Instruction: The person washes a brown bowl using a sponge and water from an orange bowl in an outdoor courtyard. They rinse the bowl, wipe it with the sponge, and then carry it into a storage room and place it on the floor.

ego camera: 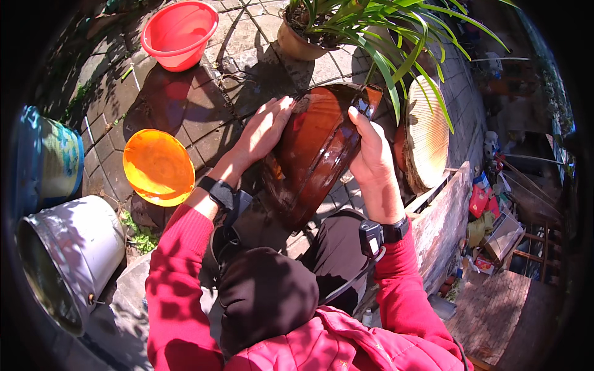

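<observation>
A brown, glossy vessel, perhaps a glazed pot (313, 148), is tilted in front of my knees, its wet-looking side catching the sun. My left hand (267, 127) lies flat against its left edge, fingers stretched and close together. On the vessel's right side, my right hand (373, 153) grips the wall, thumb on top near the rim; its other fingers are mostly hidden. Left of my left forearm sits an orange plastic dish (159, 167), and a red plastic basin (180, 35) stands farther out.
A potted plant (304, 41) spreads long leaves above the vessel. To the right are a round ridged disc (427, 134) and a weathered board (438, 227). A white bucket (79, 255) and a blue-rimmed bucket (55, 160) are at left, on paving (209, 116).
</observation>
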A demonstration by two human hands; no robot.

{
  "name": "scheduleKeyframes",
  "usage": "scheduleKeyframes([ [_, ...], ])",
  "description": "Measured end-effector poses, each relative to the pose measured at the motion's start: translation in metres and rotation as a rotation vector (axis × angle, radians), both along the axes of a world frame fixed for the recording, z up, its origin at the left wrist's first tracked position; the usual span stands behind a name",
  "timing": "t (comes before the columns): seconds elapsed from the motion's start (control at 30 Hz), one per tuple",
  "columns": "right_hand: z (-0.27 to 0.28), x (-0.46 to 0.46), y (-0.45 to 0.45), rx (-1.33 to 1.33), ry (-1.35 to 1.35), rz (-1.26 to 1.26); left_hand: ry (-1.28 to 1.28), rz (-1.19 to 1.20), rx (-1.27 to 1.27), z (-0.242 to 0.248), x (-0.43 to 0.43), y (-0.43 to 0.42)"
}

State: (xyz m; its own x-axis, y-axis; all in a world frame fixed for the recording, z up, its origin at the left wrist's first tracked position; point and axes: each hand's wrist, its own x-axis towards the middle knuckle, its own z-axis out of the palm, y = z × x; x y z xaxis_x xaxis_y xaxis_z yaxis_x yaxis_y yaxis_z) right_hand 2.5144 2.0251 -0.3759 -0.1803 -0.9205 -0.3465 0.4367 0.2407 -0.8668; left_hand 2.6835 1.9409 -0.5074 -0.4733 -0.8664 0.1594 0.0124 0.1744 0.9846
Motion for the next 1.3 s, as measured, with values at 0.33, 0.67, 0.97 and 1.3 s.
scheduleKeyframes([
  [0.33, -0.004, 0.005, 0.004, -0.013, 0.007, 0.019, -0.031, 0.007, 0.233, 0.054, 0.028, 0.026],
  [0.67, -0.003, 0.003, 0.003, 0.027, -0.003, 0.013, 0.012, 0.112, 0.283, 0.050, 0.017, 0.025],
  [0.97, -0.005, 0.004, -0.001, -0.014, 0.021, -0.017, 0.163, 0.160, -0.498, 0.063, 0.003, 0.076],
  [1.3, -0.003, 0.006, 0.001, -0.043, 0.015, -0.012, 0.094, -0.387, 0.298, 0.012, -0.046, -0.048],
])
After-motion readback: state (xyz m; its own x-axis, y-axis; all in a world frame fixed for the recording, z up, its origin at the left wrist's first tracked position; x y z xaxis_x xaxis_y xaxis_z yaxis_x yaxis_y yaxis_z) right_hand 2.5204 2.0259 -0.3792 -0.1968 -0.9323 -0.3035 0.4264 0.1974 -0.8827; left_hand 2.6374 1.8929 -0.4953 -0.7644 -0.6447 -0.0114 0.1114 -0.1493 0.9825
